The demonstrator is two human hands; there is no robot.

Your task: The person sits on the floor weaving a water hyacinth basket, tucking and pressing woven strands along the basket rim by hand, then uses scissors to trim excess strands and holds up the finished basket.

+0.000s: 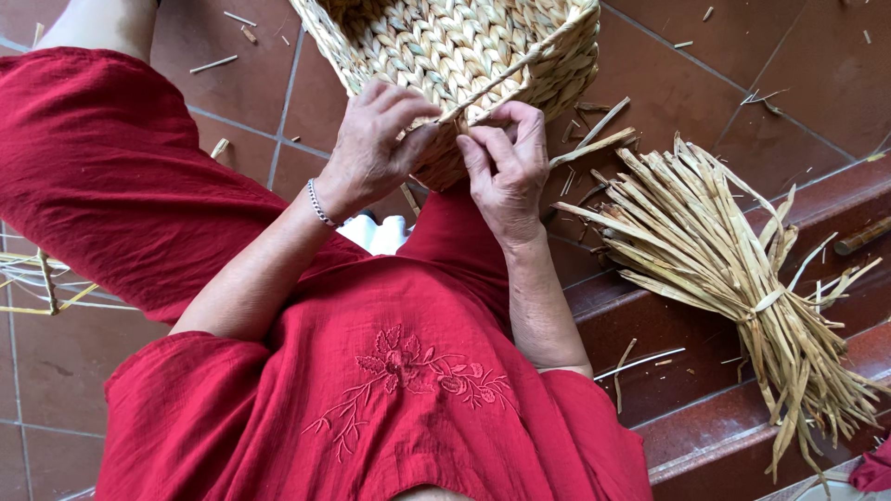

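A woven straw basket (464, 42) rests at my knees, its corner tipped toward me. My left hand (371, 148), with a thin bracelet on the wrist, grips the basket's rim at that corner, its fingers curled over the weave. Right beside it, my right hand (506, 176) pinches a flat straw strand (483, 93) that runs along the rim edge. The two hands almost touch. The fingertips hide the point where the strand enters the weave.
A tied bundle of dry straw (733, 260) lies on the red tiled step (668, 325) to the right. Straw scraps litter the brown floor tiles (241, 83). My red dress (371, 371) fills the lower frame. A thin wire frame (42, 283) sits at the left edge.
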